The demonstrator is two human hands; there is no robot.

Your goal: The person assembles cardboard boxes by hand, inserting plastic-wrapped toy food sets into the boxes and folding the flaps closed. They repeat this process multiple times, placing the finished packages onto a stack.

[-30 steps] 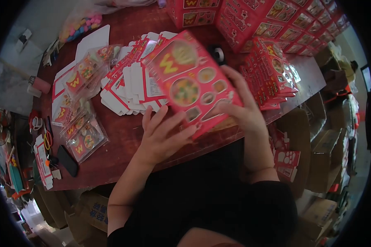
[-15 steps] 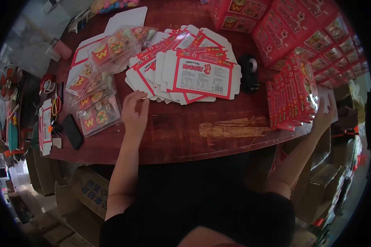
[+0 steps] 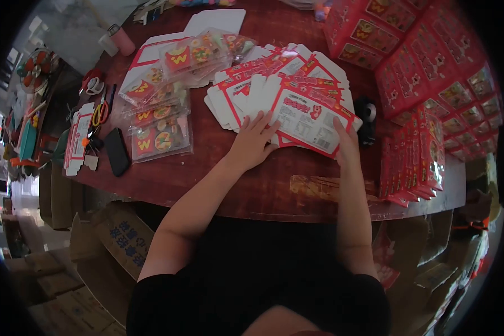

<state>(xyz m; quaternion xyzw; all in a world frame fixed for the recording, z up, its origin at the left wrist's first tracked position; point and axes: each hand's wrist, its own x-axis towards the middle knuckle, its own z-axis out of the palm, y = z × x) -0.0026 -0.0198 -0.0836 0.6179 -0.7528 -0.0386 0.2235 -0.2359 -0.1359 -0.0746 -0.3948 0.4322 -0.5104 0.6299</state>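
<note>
A fanned pile of flattened red-and-white printed boxes (image 3: 229, 101) lies mid-table. Its top flat box (image 3: 305, 120) is turned askew between my two hands. My left hand (image 3: 252, 141) rests on this box's left edge and the pile, fingers stretched out and apart. At the right edge, my right hand (image 3: 347, 144) grips the same box, with fingers over its printed face. Left of the pile are clear packets of colourful toy-like pieces (image 3: 161, 140), overlapping in a stack.
Filled red boxes (image 3: 411, 159) stand in a row at right, before a tall wall of similar boxes (image 3: 431, 67). A black tape dispenser (image 3: 366, 120) sits beside the pile. A black phone (image 3: 117, 152), scissors (image 3: 100, 112) and a pink bottle (image 3: 121, 40) are at left.
My right hand has moved left from the row of filled boxes to the top flat box. My left hand has slid onto the pile. The top flat box has turned. The view has shifted.
</note>
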